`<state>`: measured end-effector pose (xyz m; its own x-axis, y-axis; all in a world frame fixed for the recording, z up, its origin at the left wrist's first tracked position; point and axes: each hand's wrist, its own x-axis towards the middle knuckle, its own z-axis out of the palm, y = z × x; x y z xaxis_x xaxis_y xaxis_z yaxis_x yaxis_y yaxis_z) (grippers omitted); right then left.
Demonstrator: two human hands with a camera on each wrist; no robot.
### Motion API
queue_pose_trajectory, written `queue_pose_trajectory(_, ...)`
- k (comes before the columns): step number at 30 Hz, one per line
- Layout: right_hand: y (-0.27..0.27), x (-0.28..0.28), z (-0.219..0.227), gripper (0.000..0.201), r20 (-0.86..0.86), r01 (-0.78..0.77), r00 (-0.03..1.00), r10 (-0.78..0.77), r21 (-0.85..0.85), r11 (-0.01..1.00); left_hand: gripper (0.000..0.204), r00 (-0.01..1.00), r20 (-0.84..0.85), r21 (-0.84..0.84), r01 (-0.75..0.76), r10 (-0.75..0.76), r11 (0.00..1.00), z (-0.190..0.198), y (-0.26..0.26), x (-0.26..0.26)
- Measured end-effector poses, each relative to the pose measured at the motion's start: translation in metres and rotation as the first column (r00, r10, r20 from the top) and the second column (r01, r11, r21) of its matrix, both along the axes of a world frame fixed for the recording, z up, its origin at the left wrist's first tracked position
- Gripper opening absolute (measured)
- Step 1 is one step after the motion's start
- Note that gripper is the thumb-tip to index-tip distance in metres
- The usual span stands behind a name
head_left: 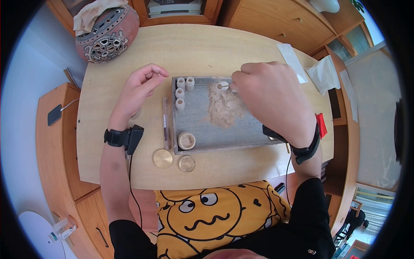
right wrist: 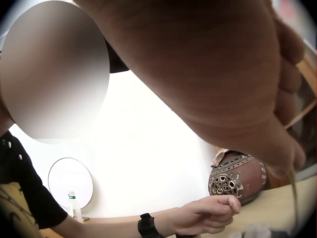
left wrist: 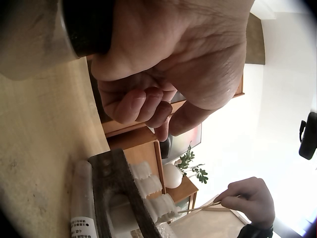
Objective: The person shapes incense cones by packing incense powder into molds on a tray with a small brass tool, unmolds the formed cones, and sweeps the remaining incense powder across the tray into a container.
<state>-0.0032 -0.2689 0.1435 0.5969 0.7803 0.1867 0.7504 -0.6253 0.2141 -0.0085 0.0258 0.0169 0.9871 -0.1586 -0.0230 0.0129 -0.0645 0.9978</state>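
Observation:
My right hand, over the right part of the grey tray, pinches a thin light-brown stick. Its small rounded tip overlaps a white pot at the tray's back. Beside and below that pot lies a spread of pale beige powder. My left hand hovers left of the tray with its fingers loosely curled and nothing in them. Several small whitish vials stand in the tray's back left corner, nearest to this hand. A round jar of powder sits in the front left corner.
Before the tray lie a brass-coloured lid and a small round dish. A slim clear tube runs along its left side. A pierced clay pot stands back left; a white packet and red packet lie right.

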Motion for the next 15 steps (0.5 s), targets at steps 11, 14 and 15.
queue_pose_trajectory(11,0.020,0.009,-0.019,0.012,-0.047,-0.038,0.998,0.042,0.080,0.996,0.011,1.000,0.006,0.022,-0.018,0.018,1.000,0.002,-0.002,-0.002)
queue_pose_trajectory(14,0.019,0.021,-0.031,0.011,-0.099,-0.024,0.994,0.036,0.127,0.992,0.011,1.000,0.018,0.022,-0.006,0.006,1.000,0.002,-0.001,-0.001)
queue_pose_trajectory(15,0.017,0.025,-0.034,0.011,-0.129,-0.022,0.991,0.043,0.162,0.987,0.011,1.000,0.017,0.023,-0.005,0.005,1.000,0.001,-0.001,0.000)
